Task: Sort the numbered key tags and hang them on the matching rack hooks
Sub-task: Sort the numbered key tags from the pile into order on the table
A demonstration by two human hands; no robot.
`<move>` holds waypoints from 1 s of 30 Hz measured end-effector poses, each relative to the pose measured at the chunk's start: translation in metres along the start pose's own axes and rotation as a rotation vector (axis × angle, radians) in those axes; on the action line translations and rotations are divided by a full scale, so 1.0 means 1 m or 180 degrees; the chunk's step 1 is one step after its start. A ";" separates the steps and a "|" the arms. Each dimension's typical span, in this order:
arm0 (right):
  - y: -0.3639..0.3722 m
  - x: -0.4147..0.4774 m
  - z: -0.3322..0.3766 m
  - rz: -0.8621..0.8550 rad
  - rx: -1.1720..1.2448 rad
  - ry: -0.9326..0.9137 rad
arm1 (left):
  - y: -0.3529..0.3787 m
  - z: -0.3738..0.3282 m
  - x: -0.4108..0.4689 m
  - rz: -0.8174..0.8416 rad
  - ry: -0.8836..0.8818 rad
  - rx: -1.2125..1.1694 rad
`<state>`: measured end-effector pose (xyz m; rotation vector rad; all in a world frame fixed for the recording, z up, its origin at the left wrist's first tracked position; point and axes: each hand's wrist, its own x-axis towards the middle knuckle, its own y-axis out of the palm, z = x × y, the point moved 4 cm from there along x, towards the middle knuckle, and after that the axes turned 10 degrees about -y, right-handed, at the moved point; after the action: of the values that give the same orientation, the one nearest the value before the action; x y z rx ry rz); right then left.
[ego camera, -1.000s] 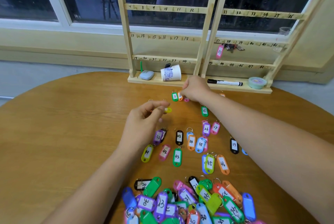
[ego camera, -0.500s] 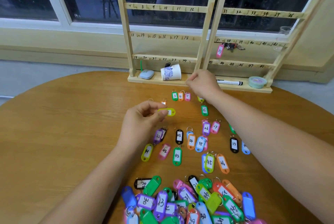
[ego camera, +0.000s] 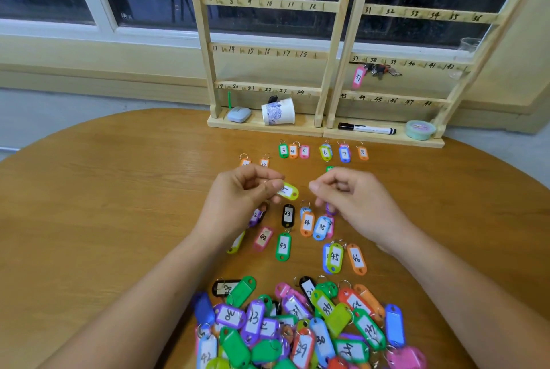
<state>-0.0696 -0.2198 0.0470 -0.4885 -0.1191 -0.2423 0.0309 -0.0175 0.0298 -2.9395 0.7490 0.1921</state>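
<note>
Above the sorted rows (ego camera: 306, 223) on the tabletop (ego camera: 119, 205), left fingers (ego camera: 271, 187) pinch a yellow tag (ego camera: 290, 192) while right fingers (ego camera: 317, 188), curled and seemingly empty, hover beside it; a slack pinch could drop it among the rows, muddling their order.

the left hand (ego camera: 238, 202) pinches a yellow-green tag (ego camera: 289, 192) above the round wooden table (ego camera: 119, 190). the right hand (ego camera: 354, 203) sits just beside it, fingers curled, not touching the tag. a row of small tags (ego camera: 304, 151) numbered 3 to 8 lies before the rack (ego camera: 268, 89). a pink tag 37 (ego camera: 358, 77) hangs on the rack. a heap of mixed tags (ego camera: 297, 324) lies nearest the person.
</note>
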 end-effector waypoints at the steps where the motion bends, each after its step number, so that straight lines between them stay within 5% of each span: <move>1: 0.005 -0.004 0.000 0.0045 0.0074 -0.0038 | 0.002 0.001 -0.001 0.0032 0.0025 0.0065; 8: 0.024 -0.013 -0.004 0.0280 0.0530 -0.0016 | 0.012 0.007 -0.004 0.0198 0.0095 0.0216; 19: 0.025 -0.012 -0.013 -0.0128 0.0669 0.0130 | 0.017 0.021 0.002 0.0398 -0.0295 -0.0415; 30: -0.019 -0.031 -0.029 -0.0347 0.0462 -0.0014 | -0.017 -0.012 0.046 -0.0443 -0.0193 0.0648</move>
<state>-0.1023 -0.2435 0.0250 -0.3387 -0.1668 -0.3369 0.0803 -0.0264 0.0361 -2.7649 0.5199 0.1807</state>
